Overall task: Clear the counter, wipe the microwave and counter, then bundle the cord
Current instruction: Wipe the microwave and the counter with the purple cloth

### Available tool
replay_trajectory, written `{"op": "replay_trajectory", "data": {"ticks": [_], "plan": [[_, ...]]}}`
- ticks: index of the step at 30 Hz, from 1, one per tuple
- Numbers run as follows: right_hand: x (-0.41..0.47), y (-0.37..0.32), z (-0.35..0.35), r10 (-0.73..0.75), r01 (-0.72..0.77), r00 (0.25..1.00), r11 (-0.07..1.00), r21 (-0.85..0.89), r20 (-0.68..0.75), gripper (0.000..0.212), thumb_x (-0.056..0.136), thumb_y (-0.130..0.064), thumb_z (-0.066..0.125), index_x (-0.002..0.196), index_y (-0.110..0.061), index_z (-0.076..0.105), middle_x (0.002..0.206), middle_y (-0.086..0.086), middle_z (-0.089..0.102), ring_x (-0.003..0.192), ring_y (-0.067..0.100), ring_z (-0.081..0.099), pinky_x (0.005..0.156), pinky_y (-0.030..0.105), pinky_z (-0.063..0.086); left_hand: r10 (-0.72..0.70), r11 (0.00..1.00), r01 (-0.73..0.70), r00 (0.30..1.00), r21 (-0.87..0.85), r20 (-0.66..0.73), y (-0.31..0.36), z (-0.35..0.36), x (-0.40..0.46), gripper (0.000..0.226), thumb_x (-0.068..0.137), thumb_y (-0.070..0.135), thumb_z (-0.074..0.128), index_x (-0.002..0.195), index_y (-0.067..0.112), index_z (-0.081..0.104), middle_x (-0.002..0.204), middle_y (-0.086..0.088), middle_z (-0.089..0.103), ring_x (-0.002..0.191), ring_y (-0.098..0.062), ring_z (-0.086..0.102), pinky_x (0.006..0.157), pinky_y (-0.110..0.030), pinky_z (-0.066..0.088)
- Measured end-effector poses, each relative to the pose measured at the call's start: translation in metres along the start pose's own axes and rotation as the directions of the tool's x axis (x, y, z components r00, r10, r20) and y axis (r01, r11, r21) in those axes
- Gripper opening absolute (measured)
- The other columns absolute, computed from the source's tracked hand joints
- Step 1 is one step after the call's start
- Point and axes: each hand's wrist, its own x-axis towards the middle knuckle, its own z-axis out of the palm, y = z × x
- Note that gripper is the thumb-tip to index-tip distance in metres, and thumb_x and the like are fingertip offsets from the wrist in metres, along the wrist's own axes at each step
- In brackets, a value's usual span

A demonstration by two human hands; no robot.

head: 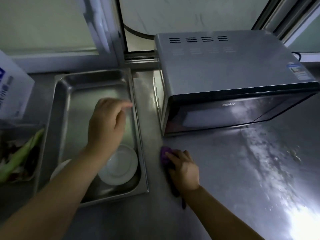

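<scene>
A grey microwave (232, 80) with a dark glass door stands on the steel counter (233, 179) at the right. My right hand (184, 168) presses a purple cloth (164, 154) onto the counter just in front of the microwave's left corner, fingers curled over it. My left hand (106, 123) hovers over a steel tray (60, 108), fingers loosely bent and blurred, holding nothing. A white bowl (121, 166) and part of a white plate (58, 168) lie in the tray. A black cord (297, 55) shows behind the microwave.
Wet streaks and crumbs (292, 153) mark the counter at the right. A bin of green vegetable scraps (19, 156) sits at the left, with a white carton (12, 90) behind it. A window frame (119, 32) runs along the back.
</scene>
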Motion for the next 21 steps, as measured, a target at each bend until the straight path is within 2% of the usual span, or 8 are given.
{"op": "replay_trajectory", "data": {"ticks": [3,6,10,13,14,16,18,21], "plan": [[0.022,-0.033,0.011,-0.018,0.017,0.998,1.0,-0.005,-0.062,0.05,0.054,-0.004,0.079,0.103,-0.009,0.071,0.098,0.013,0.067,0.081,0.034,0.063,0.054,0.033,0.054,-0.088,0.995,0.087,0.996,-0.054,-0.002,-0.019,-0.007,-0.041,0.02,0.09,0.001,0.049,0.1,0.005,0.066,0.097,-0.006,0.066,0.096,-0.017,0.055,0.084,-0.01,0.036],[0.052,-0.059,0.023,0.122,-0.124,0.989,0.992,-0.025,-0.08,0.049,0.064,-0.013,0.078,0.111,-0.006,0.067,0.106,0.016,0.065,0.087,0.036,0.062,0.061,0.04,0.055,-0.113,0.989,0.111,0.993,-0.096,-0.015,-0.031,-0.01,-0.062,0.022,0.087,0.002,0.048,0.098,0.003,0.067,0.095,-0.006,0.066,0.094,-0.02,0.058,0.085,-0.02,0.042],[0.049,-0.068,0.044,0.091,-0.09,0.992,0.996,0.016,-0.089,0.044,0.081,-0.016,0.068,0.122,-0.003,0.06,0.121,0.02,0.06,0.105,0.037,0.06,0.089,0.042,0.05,-0.119,0.987,0.117,0.993,-0.108,-0.014,-0.042,-0.019,-0.073,0.024,0.089,0.007,0.045,0.1,0.004,0.067,0.095,-0.003,0.065,0.097,-0.014,0.055,0.088,-0.015,0.039],[0.034,-0.066,0.054,0.04,-0.088,0.979,0.967,0.24,0.198,0.052,0.099,-0.026,0.041,0.146,-0.019,0.02,0.153,-0.006,0.017,0.141,0.016,0.021,0.113,0.018,0.008,-0.109,0.989,0.107,0.994,-0.101,-0.014,-0.051,-0.021,-0.077,0.027,0.091,0.014,0.043,0.099,0.005,0.067,0.094,-0.001,0.063,0.098,-0.005,0.051,0.09,-0.008,0.034],[0.034,-0.065,0.059,0.059,-0.16,0.949,0.937,0.311,0.309,0.052,0.102,-0.031,0.033,0.146,-0.028,0.005,0.149,-0.019,0.001,0.141,0.006,0.004,0.11,0.011,-0.005,-0.112,0.989,0.11,0.994,-0.102,-0.009,-0.053,-0.02,-0.079,0.028,0.091,0.016,0.042,0.099,0.005,0.066,0.094,-0.001,0.063,0.098,-0.003,0.05,0.089,-0.008,0.034],[0.048,-0.064,0.065,0.157,-0.362,0.883,0.827,0.43,0.442,0.05,0.102,-0.037,0.023,0.144,-0.037,-0.004,0.145,-0.024,-0.007,0.136,0.001,-0.008,0.111,0.017,-0.009,-0.132,0.984,0.132,0.991,-0.119,0.006,-0.056,-0.016,-0.08,0.028,0.091,0.017,0.042,0.1,0.007,0.066,0.094,0.0,0.062,0.098,-0.003,0.05,0.089,-0.008,0.035],[0.072,-0.063,0.07,0.242,-0.501,0.836,0.704,0.504,0.493,0.05,0.102,-0.039,0.019,0.148,-0.031,0.003,0.153,-0.015,0.002,0.142,0.008,-0.003,0.117,0.03,-0.003,-0.158,0.976,0.159,0.987,-0.146,0.02,-0.057,-0.012,-0.08,0.028,0.089,0.017,0.042,0.1,0.007,0.066,0.094,0.001,0.062,0.097,-0.003,0.05,0.088,-0.008,0.035],[0.114,-0.068,0.072,0.343,-0.605,0.794,0.522,0.601,0.502,0.054,0.101,-0.044,0.023,0.149,-0.021,0.016,0.157,-0.002,0.013,0.145,0.017,0.008,0.119,0.035,0.004,-0.192,0.966,0.197,0.98,-0.168,0.043,-0.057,-0.008,-0.077,0.028,0.088,0.018,0.042,0.098,0.01,0.067,0.093,0.003,0.062,0.095,-0.001,0.049,0.087,-0.006,0.033]]}}
